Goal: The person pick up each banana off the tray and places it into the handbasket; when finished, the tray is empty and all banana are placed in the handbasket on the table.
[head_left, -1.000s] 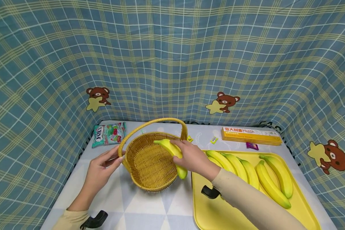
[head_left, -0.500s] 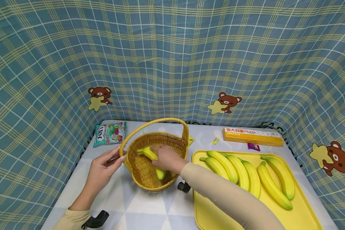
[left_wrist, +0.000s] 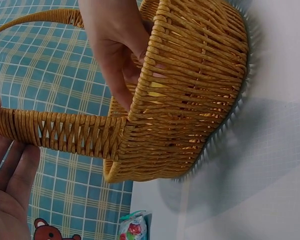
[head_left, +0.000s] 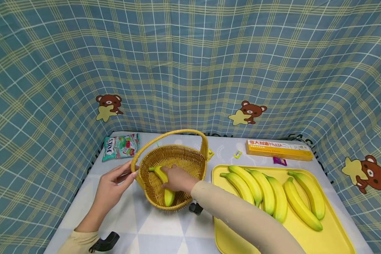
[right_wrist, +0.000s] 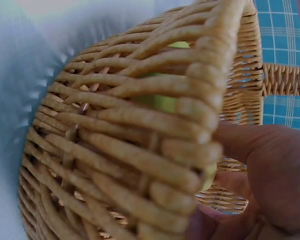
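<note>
A wicker basket (head_left: 190, 160) with a tall arched handle stands left of centre in the head view. My left hand (head_left: 112, 187) pinches the handle's left side between thumb and fingers; the left wrist view shows the thumb and fingers around the woven handle (left_wrist: 65, 131). Inside the basket, my right hand (head_left: 179, 178) grips a banana (head_left: 169, 197) by its middle, stem toward the back left. From the right wrist, the basket's weave (right_wrist: 130, 120) hides most of the banana, and the right hand (right_wrist: 275, 175) reaches in over the rim.
Right of the basket lies a yellow tray (head_left: 228, 229) with several bananas (head_left: 280, 197) in it. A pasta box (head_left: 277, 150) and small wrapped sweets (head_left: 237, 154) are behind the tray. A candy bag (head_left: 120, 146) lies at the back left. Plaid cloth (head_left: 184, 70) surrounds the table.
My right hand has carried the banana leftward over the basket's right rim and down inside, turning it more upright in the head view. The left hand has stayed at the handle.
</note>
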Motion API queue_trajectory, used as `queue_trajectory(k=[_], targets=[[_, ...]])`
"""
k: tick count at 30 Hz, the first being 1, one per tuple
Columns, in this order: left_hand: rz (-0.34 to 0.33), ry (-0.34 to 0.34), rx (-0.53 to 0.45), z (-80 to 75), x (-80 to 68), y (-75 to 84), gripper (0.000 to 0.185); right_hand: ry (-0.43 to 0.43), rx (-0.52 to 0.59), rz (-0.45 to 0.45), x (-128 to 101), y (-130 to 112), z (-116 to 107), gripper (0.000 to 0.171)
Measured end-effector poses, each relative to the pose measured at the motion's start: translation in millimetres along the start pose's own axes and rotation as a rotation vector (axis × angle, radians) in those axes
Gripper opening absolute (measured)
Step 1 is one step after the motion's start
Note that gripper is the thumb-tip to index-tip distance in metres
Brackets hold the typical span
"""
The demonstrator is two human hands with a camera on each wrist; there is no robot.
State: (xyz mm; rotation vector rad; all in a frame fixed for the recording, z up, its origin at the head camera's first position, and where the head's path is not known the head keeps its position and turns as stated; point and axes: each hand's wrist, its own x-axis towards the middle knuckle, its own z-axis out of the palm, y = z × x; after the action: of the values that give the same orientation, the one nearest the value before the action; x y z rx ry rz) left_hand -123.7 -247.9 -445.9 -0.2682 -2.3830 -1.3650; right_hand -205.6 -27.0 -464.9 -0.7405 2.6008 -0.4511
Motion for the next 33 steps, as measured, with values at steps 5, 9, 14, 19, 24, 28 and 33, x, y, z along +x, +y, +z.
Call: queue_trajectory(k=[5,9,14,19,24,28,33], targets=[[-0.005,-0.004,-0.005,-0.3,0.4,0.3,0.046,0.004,0.003,0.0,0,-1,3,0.075],[-0.006,0.0,-0.002,-1.0,0.9,-0.1,0.046,0.01,-0.001,-0.002,0,-2,3,0.075],[-0.006,0.0,0.004,-1.1,0.7,0.3,0.046,0.013,-0.007,-0.003,0,-2,2,0.076],[-0.004,0.0,0.006,-0.3,0.2,0.2,0.045,0.006,-0.018,-0.015,0,0,1,0.077],[-0.003,-0.001,0.006,-0.1,-0.2,-0.4,0.045,0.026,-0.044,-0.028,-2,5,-2,0.076],[-0.004,0.003,0.008,-0.2,-0.2,-0.8,0.045,0.066,-0.063,-0.053,-7,11,-8,0.069],[-0.006,0.004,0.011,-0.1,0.1,-0.3,0.045,0.116,-0.085,-0.078,-25,21,-18,0.061]])
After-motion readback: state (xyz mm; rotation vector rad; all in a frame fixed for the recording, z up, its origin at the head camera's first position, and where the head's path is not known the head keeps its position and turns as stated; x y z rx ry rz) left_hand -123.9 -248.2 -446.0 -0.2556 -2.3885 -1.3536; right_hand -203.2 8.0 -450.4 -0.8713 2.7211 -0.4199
